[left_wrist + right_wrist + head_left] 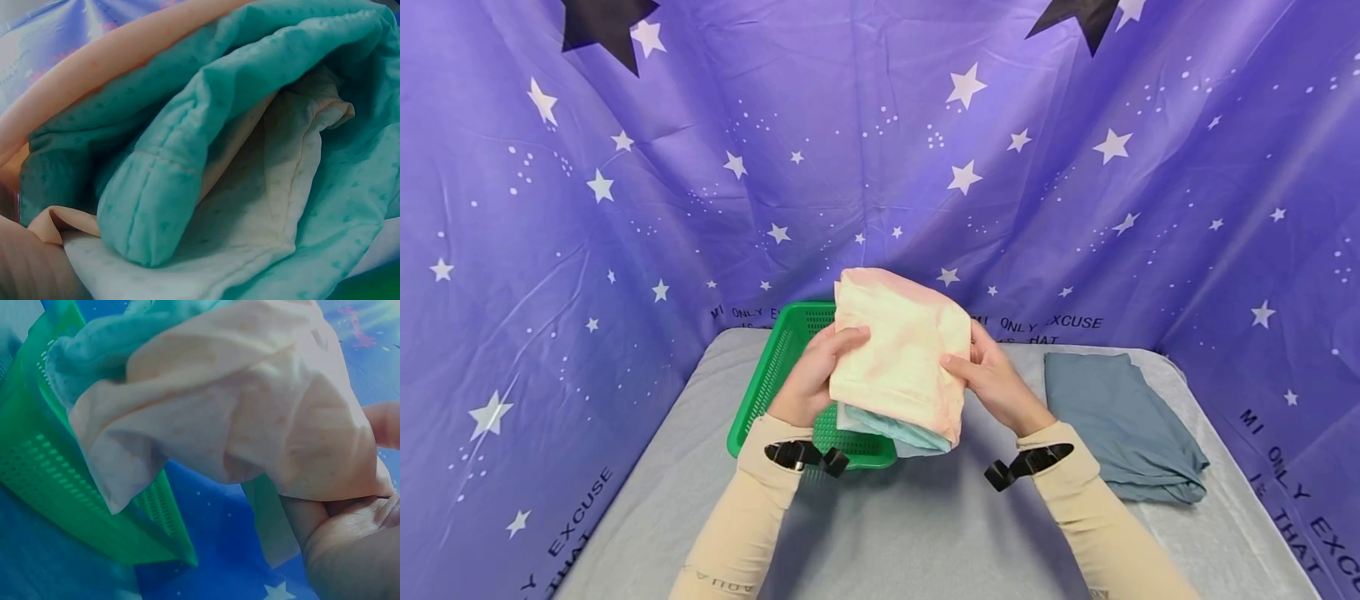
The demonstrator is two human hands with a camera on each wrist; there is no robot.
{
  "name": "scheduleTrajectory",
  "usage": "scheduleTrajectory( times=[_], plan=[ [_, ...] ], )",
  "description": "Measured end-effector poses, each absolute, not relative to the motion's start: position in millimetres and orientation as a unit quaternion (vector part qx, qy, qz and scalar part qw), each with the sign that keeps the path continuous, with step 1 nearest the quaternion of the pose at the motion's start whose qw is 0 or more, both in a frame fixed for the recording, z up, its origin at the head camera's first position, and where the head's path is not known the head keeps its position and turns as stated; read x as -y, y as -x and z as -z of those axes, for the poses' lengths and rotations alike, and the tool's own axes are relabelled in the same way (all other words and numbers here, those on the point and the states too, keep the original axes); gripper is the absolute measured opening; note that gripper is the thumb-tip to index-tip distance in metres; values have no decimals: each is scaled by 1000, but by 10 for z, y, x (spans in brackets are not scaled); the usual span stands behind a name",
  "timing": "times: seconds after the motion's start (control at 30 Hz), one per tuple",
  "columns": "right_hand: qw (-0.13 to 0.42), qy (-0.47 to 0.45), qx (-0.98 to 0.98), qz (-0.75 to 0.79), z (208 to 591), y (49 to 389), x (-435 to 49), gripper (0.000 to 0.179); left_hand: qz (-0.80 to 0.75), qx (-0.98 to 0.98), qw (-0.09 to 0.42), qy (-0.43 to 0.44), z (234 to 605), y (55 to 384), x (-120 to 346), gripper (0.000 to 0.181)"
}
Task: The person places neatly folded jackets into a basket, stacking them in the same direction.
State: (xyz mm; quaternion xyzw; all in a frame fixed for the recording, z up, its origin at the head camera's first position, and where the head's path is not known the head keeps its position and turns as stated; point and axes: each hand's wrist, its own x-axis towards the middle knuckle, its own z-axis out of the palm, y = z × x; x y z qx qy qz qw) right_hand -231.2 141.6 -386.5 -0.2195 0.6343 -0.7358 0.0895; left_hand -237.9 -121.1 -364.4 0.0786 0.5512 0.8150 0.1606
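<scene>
A folded pale peach cloth is held up in both hands over the right part of a green plastic basket. Teal cloth shows under its lower edge, with some white beside it. On the left side, my left hand grips the bundle, thumb on the near face. My right hand pinches the right edge, thumb in front and fingers behind. Loose teal folds and a paler layer fill the left wrist view. In the right wrist view, the peach cloth droops from the hand.
A folded blue-grey cloth lies on the right side of the table, which has a grey cover. Purple star-printed curtain hangs behind the table and along both sides. Black straps with small mounts circle both wrists.
</scene>
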Motion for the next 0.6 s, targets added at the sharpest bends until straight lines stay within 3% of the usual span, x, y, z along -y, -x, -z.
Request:
scheduleTrajectory(
  times=[0.6],
  plan=[
    [120, 192, -628, 745, 3914, 2499, -925, 66, -809, -565, 151, -48, 3675, 2492, 1677, 32]
  ],
)
